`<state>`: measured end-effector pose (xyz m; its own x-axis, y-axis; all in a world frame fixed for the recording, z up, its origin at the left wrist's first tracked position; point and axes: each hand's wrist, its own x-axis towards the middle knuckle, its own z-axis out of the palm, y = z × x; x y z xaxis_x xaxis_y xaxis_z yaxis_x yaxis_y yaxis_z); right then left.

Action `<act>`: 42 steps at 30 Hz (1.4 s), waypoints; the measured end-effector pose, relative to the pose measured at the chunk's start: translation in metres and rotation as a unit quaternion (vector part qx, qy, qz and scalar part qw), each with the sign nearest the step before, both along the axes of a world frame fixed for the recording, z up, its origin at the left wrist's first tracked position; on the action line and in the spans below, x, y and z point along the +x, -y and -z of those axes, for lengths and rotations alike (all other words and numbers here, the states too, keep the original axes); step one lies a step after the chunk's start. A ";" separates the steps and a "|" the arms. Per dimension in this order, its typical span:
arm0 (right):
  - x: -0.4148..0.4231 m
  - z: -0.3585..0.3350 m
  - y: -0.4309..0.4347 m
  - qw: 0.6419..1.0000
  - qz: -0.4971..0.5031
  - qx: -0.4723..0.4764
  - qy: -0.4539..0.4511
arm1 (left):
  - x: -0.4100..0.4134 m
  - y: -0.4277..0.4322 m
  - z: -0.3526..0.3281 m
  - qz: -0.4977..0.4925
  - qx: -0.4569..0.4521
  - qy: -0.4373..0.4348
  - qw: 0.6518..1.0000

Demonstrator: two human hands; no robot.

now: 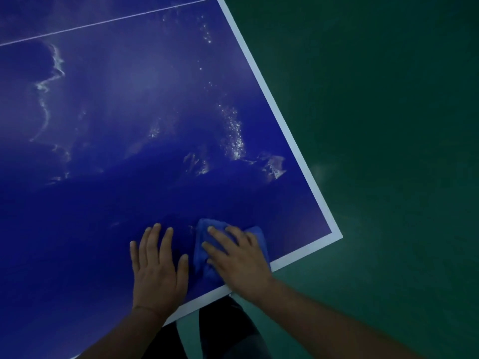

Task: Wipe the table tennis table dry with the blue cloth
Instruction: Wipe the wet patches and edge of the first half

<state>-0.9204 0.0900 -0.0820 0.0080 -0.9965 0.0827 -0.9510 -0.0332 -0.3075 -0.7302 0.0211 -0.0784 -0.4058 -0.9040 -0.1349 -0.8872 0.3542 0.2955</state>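
The blue table tennis table (pixel 134 104) fills the left and middle of the head view, its white border running along the right and near edges. Wet streaks and droplets (pixel 236 136) glisten across its middle and left. A folded blue cloth (pixel 204 237) lies near the table's near right corner. My right hand (pixel 238 257) presses flat on the cloth with fingers spread and straight. My left hand (pixel 158 265) rests flat on the bare table just left of the cloth, fingers spread, not touching it.
Dark green floor (pixel 388 151) lies beyond the table's right edge and corner (pixel 337 235). A thin white centre line (pixel 103 22) crosses the far part of the table. My legs (pixel 212 332) show below the near edge.
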 end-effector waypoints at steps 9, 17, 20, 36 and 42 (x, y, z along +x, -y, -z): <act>-0.225 -0.005 0.139 0.949 0.312 -0.005 -0.049 | 0.010 0.006 -0.002 0.002 -0.010 0.011 1.000; 0.014 -0.023 0.055 0.996 0.068 -0.061 0.024 | 0.049 0.014 -0.006 -0.044 -0.016 0.026 0.999; 0.102 -0.003 0.017 0.998 -0.039 -0.006 0.047 | 0.075 0.020 -0.004 -0.048 -0.022 0.046 0.998; 0.121 -0.031 0.137 0.993 0.079 -0.064 -0.058 | 0.188 0.062 0.002 -0.081 -0.013 0.038 0.996; 0.242 0.005 0.071 0.984 -0.169 0.014 -0.051 | 0.251 0.078 0.012 -0.049 -0.020 0.079 0.995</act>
<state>-0.6783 0.0194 -0.0875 0.3462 -0.9375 0.0363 -0.9129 -0.3456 -0.2171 -0.4792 -0.0570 -0.0900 -0.2920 -0.9441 -0.1529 -0.9523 0.2723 0.1375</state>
